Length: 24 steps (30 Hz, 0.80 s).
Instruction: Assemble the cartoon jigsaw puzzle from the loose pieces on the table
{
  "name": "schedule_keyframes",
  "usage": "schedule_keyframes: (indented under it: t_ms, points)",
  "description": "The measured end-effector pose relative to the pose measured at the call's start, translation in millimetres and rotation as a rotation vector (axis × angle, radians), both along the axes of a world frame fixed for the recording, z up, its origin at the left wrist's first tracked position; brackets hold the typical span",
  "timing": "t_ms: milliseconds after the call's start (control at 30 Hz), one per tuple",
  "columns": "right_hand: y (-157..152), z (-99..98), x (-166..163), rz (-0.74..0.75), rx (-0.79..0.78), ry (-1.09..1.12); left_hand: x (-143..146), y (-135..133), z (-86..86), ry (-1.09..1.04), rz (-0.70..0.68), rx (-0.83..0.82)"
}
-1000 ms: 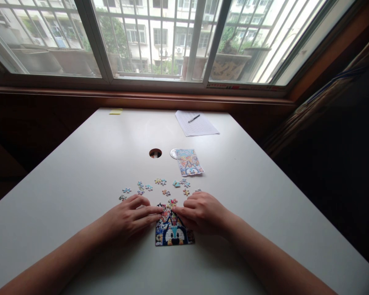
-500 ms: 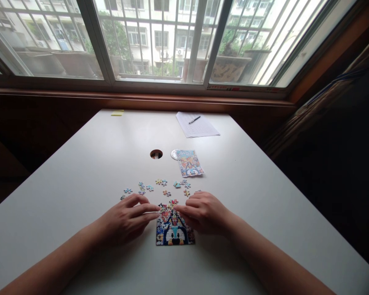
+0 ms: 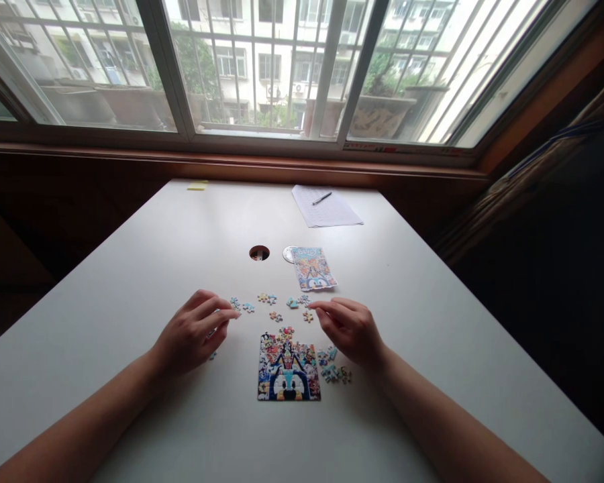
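Puzzle [image 3: 289, 369] shows a blue cartoon face, its upper edge jagged.

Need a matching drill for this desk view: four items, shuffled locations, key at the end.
1. pen
2. picture card
3. partly built jigsaw
4. yellow slip

A. loose pieces close by its right side
B. near the far-left corner of the table
C. lying on white paper sheets
D. partly covering a silvery disc

Pairs: 1-C, 2-D, 3-A, 4-B
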State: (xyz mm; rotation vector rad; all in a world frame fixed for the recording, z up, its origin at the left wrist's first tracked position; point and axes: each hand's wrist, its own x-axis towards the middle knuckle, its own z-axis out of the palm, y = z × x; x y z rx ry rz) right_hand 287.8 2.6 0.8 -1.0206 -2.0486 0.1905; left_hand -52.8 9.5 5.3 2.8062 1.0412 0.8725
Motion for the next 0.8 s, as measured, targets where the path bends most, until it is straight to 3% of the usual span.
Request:
schedule_keyframes:
  t_ms: [267,533,800]
  points:
    - [-2.1,-0.7,-0.9,-0.015,0.005,0.049,7.4,6.5,6.6,0.034,0.120,-0.050]
    - [-0.4,-3.0,0.7,-0.043,-0.037,0.090,16.6,23.8,16.2,0.175,0.102,-0.149]
    - [-1.4,-1.5,-0.1,-0.068,-0.051,0.130,41.7,40.4,8.6,0.169,0.146,-0.142]
